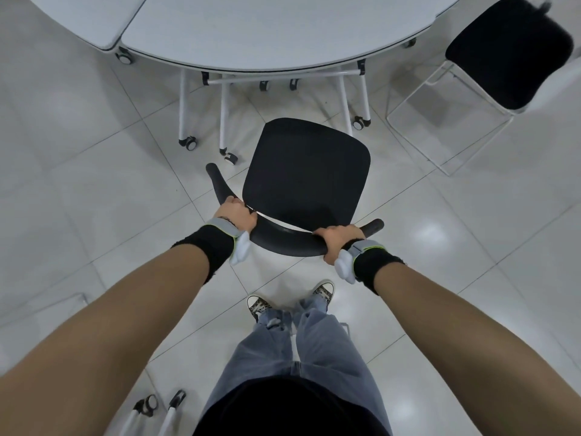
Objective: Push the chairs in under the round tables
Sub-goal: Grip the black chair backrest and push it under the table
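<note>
Head view: both hands (pixel 284 229) grip the chair (pixel 306 171) backrest.

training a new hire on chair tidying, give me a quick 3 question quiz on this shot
1. True or false: both hands grip the backrest of the black chair.
2. Is the chair's seat already under the round table? A) fully under B) still short of it, out on the floor
3. Where does the second chair stand relative to the held one?

Key:
1. True: left hand and right hand both hold the curved backrest.
2. B
3. Ahead and to the right, beside the table.
</note>
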Demonstrator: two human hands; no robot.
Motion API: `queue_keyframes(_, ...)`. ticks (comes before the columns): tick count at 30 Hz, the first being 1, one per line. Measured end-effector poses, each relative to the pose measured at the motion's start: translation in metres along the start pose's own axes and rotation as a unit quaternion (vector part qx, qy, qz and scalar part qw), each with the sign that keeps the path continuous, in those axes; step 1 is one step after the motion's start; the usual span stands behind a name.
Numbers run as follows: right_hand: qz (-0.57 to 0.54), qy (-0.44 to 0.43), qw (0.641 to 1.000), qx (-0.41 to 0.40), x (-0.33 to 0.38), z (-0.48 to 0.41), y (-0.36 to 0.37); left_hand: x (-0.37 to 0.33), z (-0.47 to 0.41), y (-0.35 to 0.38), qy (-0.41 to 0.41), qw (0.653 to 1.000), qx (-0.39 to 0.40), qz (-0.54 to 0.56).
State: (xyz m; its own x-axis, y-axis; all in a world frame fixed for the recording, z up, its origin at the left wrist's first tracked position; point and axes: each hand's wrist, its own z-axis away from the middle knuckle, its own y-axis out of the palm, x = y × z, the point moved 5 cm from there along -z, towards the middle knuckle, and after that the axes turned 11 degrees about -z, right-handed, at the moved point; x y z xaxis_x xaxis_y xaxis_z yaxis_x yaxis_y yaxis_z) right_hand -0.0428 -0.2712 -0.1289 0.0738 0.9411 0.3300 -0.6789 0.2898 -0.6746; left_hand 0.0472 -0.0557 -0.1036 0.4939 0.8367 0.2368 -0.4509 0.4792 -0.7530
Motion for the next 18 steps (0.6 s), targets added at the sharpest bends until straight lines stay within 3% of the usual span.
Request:
queue_keyframes(4, 0.037, -0.017, 0.999, 0.031, 0.0, 0.001, 0.001, -0.012, 0.013, 0.003, 0.081, 0.981, 0.001, -0.176)
queue_keyframes(7, 0.067, -0.031, 0.997, 0.035, 0.001, 0.003, 0.004, -0.015, 0.022, 0.008, 0.128, 0.963, 0.01, -0.238)
queue_keyframes(13, 0.152, -0.032, 0.985, 0.07, -0.015, 0.001, 0.006, -0.024, 0.035, 0.012, 0.168, 0.958, 0.049, -0.227)
queue_keyframes(18, 0.109, 0.008, 0.993, 0.042, -0.031, 0.004, -0.017, -0.035, 0.036, 0.002, 0.117, 0.97, 0.091, -0.194)
